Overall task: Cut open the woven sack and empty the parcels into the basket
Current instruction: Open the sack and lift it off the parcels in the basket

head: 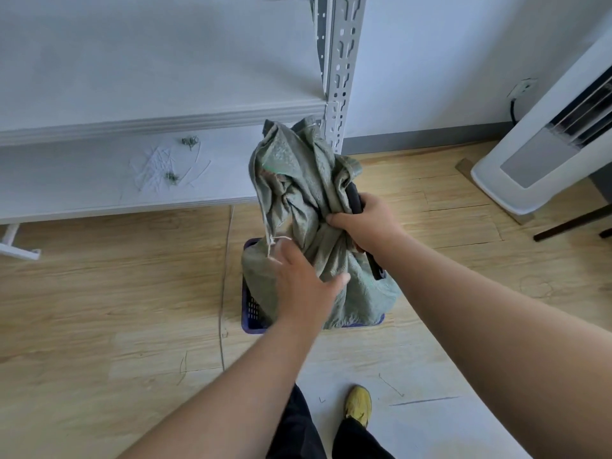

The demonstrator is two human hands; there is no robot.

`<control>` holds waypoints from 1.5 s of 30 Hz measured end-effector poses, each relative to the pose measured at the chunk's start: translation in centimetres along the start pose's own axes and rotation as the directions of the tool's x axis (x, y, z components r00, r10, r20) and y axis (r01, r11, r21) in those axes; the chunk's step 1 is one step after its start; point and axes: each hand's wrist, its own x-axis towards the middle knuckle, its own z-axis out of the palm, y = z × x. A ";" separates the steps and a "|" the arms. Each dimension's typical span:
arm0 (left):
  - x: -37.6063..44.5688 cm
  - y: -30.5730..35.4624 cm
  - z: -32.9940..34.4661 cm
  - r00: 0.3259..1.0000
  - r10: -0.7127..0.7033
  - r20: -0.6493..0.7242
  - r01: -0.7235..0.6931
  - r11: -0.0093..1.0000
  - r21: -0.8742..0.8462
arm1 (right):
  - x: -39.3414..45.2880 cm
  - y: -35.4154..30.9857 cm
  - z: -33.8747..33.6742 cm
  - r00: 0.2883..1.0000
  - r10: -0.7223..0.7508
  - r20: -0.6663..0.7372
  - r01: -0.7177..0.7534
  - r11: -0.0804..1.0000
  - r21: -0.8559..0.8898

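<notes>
The green woven sack (299, 207) stands crumpled in the blue basket (249, 308), its bunched fabric clenched in the right hand (366, 223) with a dark handle, while the open left hand (306, 286) presses flat against its lower front.

Floor: you stand on light wood-look planks (99, 293), a pale grey mat (414, 409) underfoot | Wall (447, 61): plain white, grey skirting (414, 140) | Left: white metal shelving (132, 77), slotted upright (341, 71), paper scraps (159, 167) on the lower shelf | Right: white standing air unit (546, 144), wall socket (525, 87) behind | Light: soft, even.
</notes>
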 end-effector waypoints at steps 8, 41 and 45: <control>1.9 1.2 0.2 0.983 -0.018 -0.184 0.029 0.998 0.052 | -0.8 -2.4 0.2 0.980 -0.068 0.186 0.075 0.997 -0.030; 8.1 3.7 -8.5 0.938 -0.345 0.016 0.258 0.668 -0.698 | -2.1 -0.8 3.3 0.994 -0.087 0.064 0.085 0.996 0.026; 7.1 5.3 -8.1 0.971 -0.045 0.234 0.213 0.603 -0.768 | -2.5 -0.4 5.0 1.000 -0.017 -0.025 0.021 0.986 0.166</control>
